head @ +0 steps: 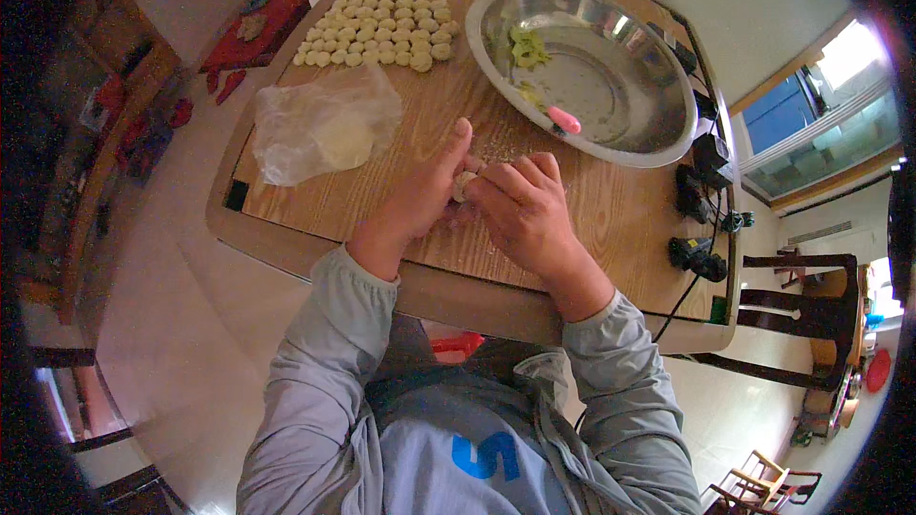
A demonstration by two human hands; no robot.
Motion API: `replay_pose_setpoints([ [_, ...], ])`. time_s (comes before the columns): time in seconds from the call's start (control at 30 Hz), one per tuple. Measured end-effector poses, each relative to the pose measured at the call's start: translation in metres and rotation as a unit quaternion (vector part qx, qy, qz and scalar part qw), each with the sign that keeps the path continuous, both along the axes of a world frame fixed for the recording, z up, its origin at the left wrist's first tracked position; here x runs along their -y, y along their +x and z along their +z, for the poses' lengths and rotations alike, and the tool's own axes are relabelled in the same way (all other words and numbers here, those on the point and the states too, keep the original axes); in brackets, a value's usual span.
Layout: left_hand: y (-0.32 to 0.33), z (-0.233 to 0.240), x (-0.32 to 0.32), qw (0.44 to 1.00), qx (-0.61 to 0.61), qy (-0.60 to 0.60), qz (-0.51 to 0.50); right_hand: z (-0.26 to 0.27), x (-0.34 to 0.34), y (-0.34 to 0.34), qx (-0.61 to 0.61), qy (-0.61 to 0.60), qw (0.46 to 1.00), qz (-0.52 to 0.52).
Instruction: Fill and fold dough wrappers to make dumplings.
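Note:
A small pale piece of dough [464, 186] is held between my two hands above the front part of the wood-grain table [286, 200]. My left hand [433, 182] cups it from the side, thumb pointing up. The curled fingers of my right hand [526, 204] press on it and partly hide it. Scattered flour or crumbs dust the tabletop just beyond my fingers. To the left lies a clear plastic bag [286, 132] with a larger lump of dough [347, 139] in it. Behind the bag, many small dough balls [386, 34] sit in close rows.
A wide stainless steel basin [651, 86] at the back right holds green vegetable scraps [528, 50] and a pink-handled utensil [564, 119]. Black adapters and cables [690, 193] line the right edge. A dark wooden chair [794, 315] stands beyond that edge.

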State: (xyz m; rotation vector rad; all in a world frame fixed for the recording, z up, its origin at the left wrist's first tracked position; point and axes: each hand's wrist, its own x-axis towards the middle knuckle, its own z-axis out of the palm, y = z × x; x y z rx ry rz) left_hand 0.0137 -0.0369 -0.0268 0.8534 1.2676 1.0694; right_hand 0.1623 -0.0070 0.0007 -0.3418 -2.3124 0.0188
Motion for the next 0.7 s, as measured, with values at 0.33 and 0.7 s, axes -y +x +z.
replay_pose_setpoints([
  [0.33, -0.004, 0.018, 0.004, 0.992, 0.093, -0.054, -0.059, 0.007, -0.007, 0.008, -0.067, -0.047, 0.996, 0.017],
  [0.7, -0.003, 0.021, 0.006, 0.997, 0.026, -0.059, -0.047, 0.011, -0.003, 0.004, -0.024, -0.064, 0.996, 0.049],
])
